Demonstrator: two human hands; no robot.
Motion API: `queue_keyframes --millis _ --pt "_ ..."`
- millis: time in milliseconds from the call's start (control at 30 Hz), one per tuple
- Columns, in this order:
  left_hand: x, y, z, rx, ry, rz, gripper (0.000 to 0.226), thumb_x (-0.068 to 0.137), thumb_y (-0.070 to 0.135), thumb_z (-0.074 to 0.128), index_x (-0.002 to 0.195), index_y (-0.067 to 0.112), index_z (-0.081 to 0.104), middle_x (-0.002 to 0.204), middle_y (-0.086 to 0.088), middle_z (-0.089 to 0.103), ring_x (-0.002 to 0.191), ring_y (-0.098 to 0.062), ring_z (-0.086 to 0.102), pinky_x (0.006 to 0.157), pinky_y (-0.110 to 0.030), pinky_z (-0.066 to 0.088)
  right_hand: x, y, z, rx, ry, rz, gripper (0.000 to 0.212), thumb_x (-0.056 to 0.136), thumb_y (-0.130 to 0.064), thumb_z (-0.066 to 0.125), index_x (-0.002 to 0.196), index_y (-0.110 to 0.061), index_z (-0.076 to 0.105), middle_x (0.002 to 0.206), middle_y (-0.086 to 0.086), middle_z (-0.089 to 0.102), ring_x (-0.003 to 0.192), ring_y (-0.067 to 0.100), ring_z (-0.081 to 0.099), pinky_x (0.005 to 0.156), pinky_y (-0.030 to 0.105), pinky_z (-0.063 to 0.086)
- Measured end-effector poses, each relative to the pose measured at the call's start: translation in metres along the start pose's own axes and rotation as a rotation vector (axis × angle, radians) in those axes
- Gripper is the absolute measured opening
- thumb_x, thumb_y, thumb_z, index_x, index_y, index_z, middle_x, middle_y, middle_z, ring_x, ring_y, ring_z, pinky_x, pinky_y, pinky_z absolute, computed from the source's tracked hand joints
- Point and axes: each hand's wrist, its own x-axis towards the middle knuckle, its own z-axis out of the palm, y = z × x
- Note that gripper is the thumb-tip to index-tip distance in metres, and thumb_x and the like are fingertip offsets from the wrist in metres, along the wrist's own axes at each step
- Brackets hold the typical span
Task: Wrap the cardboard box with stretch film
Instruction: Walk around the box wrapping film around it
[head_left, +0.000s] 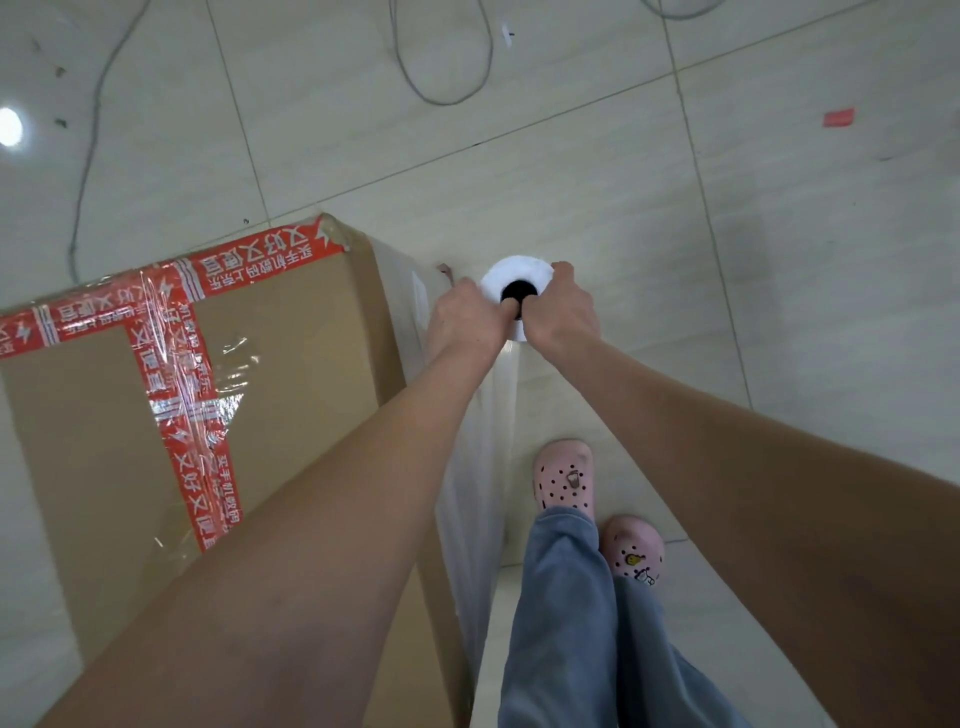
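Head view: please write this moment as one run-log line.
left hand: grips stretch film roll top | right hand: grips roll top | film sheet: runs along cardboard box side

I see brown cardboard box (291, 332) on floor (675, 208), left, red tape (249, 265) crossing top, clear film over pt of it. White film roll (511, 273) upright beside its rt side, sheet (488, 415) stretched alongside.

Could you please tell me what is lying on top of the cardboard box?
On the cardboard box lies a cross of red printed tape, with crinkled stretch film over it. The left forearm hides the near corner of the top.
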Motion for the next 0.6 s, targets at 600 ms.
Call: queue_keyframes --millis 600 --pt "0.024 0.039 -0.020 0.671 0.039 0.621 0.026 0.086 0.008 0.050 0.112 0.013 0.051 0.111 -0.005 0.052 0.095 -0.025 0.053 0.062 -0.032 0.035 0.010 -0.010 0.003 0.027 -0.041 0.079 0.026 0.094 -0.023 0.040 0.117 -0.011 0.037 0.118 0.009 0.056 0.094 0.028 0.054 0.068 0.031 0.036"
